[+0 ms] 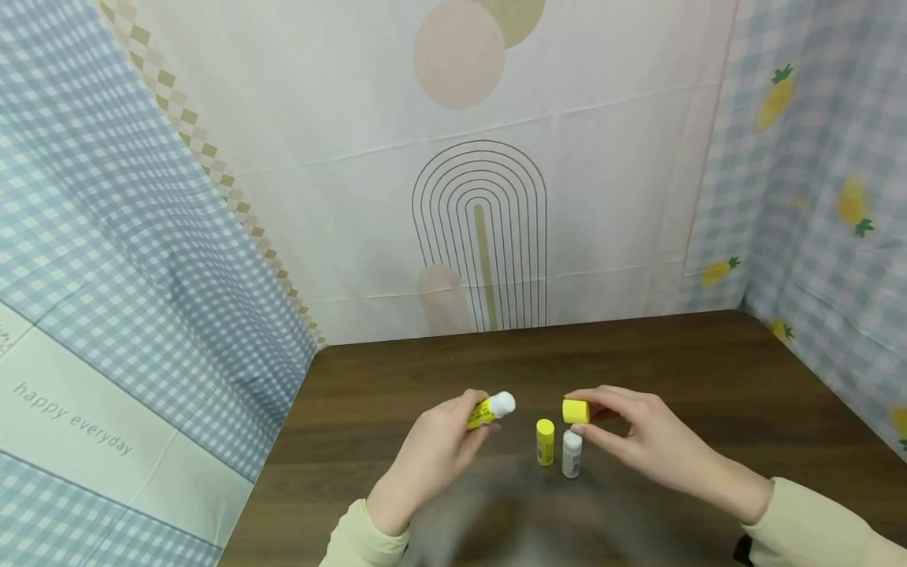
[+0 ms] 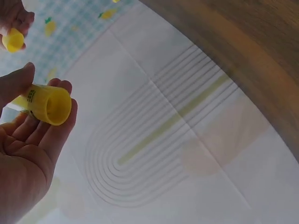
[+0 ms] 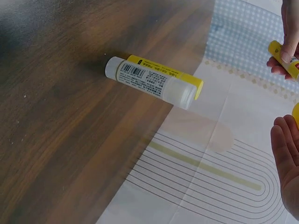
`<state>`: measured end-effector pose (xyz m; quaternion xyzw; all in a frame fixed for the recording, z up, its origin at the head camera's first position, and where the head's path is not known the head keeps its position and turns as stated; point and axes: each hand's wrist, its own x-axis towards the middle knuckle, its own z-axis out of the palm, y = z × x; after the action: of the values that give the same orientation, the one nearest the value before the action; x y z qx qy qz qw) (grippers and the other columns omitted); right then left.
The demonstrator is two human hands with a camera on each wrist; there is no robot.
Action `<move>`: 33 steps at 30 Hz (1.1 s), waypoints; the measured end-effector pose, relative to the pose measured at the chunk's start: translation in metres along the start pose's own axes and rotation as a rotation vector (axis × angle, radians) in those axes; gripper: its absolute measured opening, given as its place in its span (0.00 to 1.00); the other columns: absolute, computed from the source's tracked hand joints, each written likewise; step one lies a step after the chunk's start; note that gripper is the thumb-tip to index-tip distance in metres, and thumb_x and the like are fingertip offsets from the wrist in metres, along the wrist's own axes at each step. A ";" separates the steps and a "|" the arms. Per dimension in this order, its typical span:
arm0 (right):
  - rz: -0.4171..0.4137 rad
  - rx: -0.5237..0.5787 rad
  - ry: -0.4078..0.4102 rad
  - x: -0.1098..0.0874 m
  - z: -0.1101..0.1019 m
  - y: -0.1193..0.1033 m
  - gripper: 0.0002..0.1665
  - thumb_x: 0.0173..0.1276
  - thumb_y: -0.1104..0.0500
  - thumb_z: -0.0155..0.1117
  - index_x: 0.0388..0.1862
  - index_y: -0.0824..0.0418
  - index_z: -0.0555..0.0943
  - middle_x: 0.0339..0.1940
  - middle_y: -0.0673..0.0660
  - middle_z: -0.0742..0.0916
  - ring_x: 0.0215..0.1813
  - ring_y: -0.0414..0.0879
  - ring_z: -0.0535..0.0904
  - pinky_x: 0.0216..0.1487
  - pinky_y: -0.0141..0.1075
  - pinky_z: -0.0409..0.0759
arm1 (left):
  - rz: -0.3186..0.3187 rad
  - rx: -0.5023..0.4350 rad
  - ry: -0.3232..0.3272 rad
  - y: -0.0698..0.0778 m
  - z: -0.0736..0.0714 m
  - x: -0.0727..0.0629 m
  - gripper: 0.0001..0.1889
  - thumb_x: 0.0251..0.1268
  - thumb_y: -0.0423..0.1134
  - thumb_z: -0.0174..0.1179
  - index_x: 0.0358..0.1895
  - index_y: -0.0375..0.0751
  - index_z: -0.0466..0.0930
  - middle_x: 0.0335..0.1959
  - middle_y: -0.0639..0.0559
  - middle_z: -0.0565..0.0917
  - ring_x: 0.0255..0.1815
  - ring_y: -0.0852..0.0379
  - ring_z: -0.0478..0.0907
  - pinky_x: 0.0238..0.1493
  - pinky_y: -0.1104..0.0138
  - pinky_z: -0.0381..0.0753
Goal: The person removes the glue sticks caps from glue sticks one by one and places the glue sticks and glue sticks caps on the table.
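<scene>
In the head view my left hand (image 1: 434, 450) grips an uncapped yellow glue stick (image 1: 482, 414), tilted, its white end toward the right. The left wrist view shows the hollow yellow base of that glue stick (image 2: 41, 101) between thumb and fingers. My right hand (image 1: 652, 431) pinches a yellow cap (image 1: 575, 411) between thumb and fingertips, apart from the left hand's stick. Below the cap, a white glue stick (image 1: 571, 457) stands upright on the table. Just left of it is an upright yellow glue stick (image 1: 545, 443), capped; the right wrist view shows it partly behind the white one.
The dark wooden table (image 1: 383, 370) ends at a pale hanging cloth (image 1: 354, 236) with a line-drawn arch. Blue checked cloth (image 1: 163, 213) hangs along the left side, and more with pineapples (image 1: 775, 102) along the right.
</scene>
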<state>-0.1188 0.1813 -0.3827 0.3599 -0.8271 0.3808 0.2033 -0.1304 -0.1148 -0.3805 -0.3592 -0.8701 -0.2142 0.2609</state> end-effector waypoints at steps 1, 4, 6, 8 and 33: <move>0.001 -0.002 0.003 0.000 -0.001 0.000 0.25 0.58 0.67 0.76 0.56 0.56 0.83 0.43 0.40 0.86 0.39 0.34 0.82 0.39 0.23 0.79 | -0.018 -0.021 0.015 -0.002 -0.001 -0.001 0.18 0.58 0.38 0.74 0.47 0.41 0.77 0.34 0.55 0.85 0.31 0.62 0.82 0.34 0.66 0.83; 0.008 -0.010 0.007 -0.002 -0.003 0.002 0.25 0.58 0.66 0.76 0.55 0.55 0.83 0.42 0.39 0.86 0.39 0.34 0.82 0.37 0.23 0.78 | -0.095 -0.087 0.052 -0.009 -0.003 -0.007 0.18 0.59 0.38 0.74 0.48 0.41 0.76 0.33 0.54 0.85 0.27 0.62 0.80 0.31 0.67 0.82; 0.015 -0.021 0.008 -0.003 -0.005 0.003 0.24 0.59 0.66 0.76 0.55 0.55 0.83 0.42 0.39 0.86 0.39 0.33 0.81 0.37 0.23 0.78 | -0.162 -0.143 0.070 -0.013 -0.006 -0.010 0.19 0.60 0.39 0.73 0.49 0.42 0.76 0.35 0.53 0.87 0.31 0.62 0.83 0.33 0.66 0.83; 0.017 -0.037 0.011 -0.005 -0.007 0.005 0.25 0.59 0.66 0.76 0.55 0.55 0.83 0.41 0.39 0.85 0.38 0.33 0.81 0.37 0.23 0.78 | -0.216 -0.185 0.082 -0.016 -0.009 -0.014 0.19 0.59 0.39 0.73 0.49 0.43 0.75 0.38 0.52 0.88 0.35 0.62 0.85 0.32 0.66 0.82; 0.122 -0.163 0.037 -0.021 -0.024 0.021 0.23 0.60 0.65 0.76 0.54 0.53 0.83 0.42 0.37 0.84 0.39 0.32 0.81 0.38 0.22 0.77 | -0.392 -0.338 -0.095 -0.046 0.011 -0.066 0.16 0.62 0.41 0.71 0.43 0.48 0.71 0.47 0.47 0.89 0.45 0.53 0.87 0.45 0.62 0.85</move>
<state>-0.1193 0.2192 -0.3907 0.2840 -0.8718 0.3307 0.2235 -0.1273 -0.1725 -0.4377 -0.2318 -0.8861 -0.3860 0.1098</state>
